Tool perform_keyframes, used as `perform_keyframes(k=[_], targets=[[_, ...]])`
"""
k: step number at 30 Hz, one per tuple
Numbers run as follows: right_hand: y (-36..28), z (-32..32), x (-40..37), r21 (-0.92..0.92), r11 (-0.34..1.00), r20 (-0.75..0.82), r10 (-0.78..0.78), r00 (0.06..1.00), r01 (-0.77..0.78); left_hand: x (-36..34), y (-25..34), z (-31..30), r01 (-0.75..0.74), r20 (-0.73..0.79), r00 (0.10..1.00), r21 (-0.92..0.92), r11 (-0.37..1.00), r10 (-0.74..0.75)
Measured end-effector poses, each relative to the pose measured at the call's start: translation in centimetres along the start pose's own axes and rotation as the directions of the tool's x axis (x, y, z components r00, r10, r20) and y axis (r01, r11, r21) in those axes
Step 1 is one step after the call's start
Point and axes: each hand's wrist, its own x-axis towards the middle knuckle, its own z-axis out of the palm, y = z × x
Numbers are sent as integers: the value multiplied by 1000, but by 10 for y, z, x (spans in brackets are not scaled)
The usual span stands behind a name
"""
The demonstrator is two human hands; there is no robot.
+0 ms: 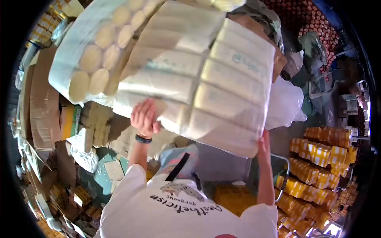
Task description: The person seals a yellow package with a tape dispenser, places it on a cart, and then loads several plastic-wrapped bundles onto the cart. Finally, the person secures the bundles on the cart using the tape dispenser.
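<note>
A large bundle of rolls [234, 85] fills the upper middle. It is wrapped in clear, shiny plastic film and packed in two columns, with faint greenish writing. My left hand [145, 117], with a dark band at the wrist, has its fingers bent against the lower left edge of this bundle. My right hand [262, 148] grips its lower right corner, the fingertips partly hidden at the edge. Directly left of it is another film-wrapped pack of rolls [90, 58], its round pale ends facing me.
Stacks of orange-and-white taped packs [315, 152] stand at the right beside a metal rail [287, 168]. Opened cardboard boxes [44, 103] crowd the left side. A white plastic bag [283, 105] bulges behind the bundle. Many reddish round items [291, 16] are heaped at the far right.
</note>
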Motion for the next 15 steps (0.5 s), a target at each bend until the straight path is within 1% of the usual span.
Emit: perform_keyframes(k=[1,2,3,4,5,7,8,9,10,11,13,14,15], targets=[[-3,19,-2,100,993,-61,68,996,-62,-3,-1,0,15,2,1000,27,1000,-16],[-17,26,-1,186,980,4,78,997,-77,-2,-1,-4,50,38,998,60,997,-52],[-17,29,-3,226,967,-63,130,989,-113,-14,-7,-5,62,112,992,-9,998,-61],[-20,35,-5,147,986,-174,102,979,-77,-11,-6,-4,67,96,993,-8,998,-66],[-24,40,-14,62,995,-285,87,955,-72,-10,-12,-4,-3,82,997,18,1000,2],[-33,48,-33,-176,975,-365,60,929,-132,-11,-16,-16,-6,240,971,-6,1000,7],[-35,58,-34,-274,949,-399,33,916,-154,-9,-20,-15,0,228,974,-45,999,10],[-41,70,-39,-244,959,-441,26,897,-147,-10,-20,-17,11,225,974,-88,996,9],[-48,80,-38,-218,967,-479,12,878,-132,-13,-19,-13,11,188,982,-94,996,7],[-56,86,-37,-200,974,-515,-13,857,-105,-12,-20,-15,20,205,979,-109,994,2],[-49,84,-35,-183,968,-568,38,822,-171,-8,-18,-17,53,221,975,-130,990,-23],[-42,79,-33,-210,966,-565,8,825,-154,-5,-20,-19,13,244,969,-162,987,27],[-45,80,-34,-311,934,-581,-43,813,-173,-5,-19,-19,9,242,970,-171,985,33]])
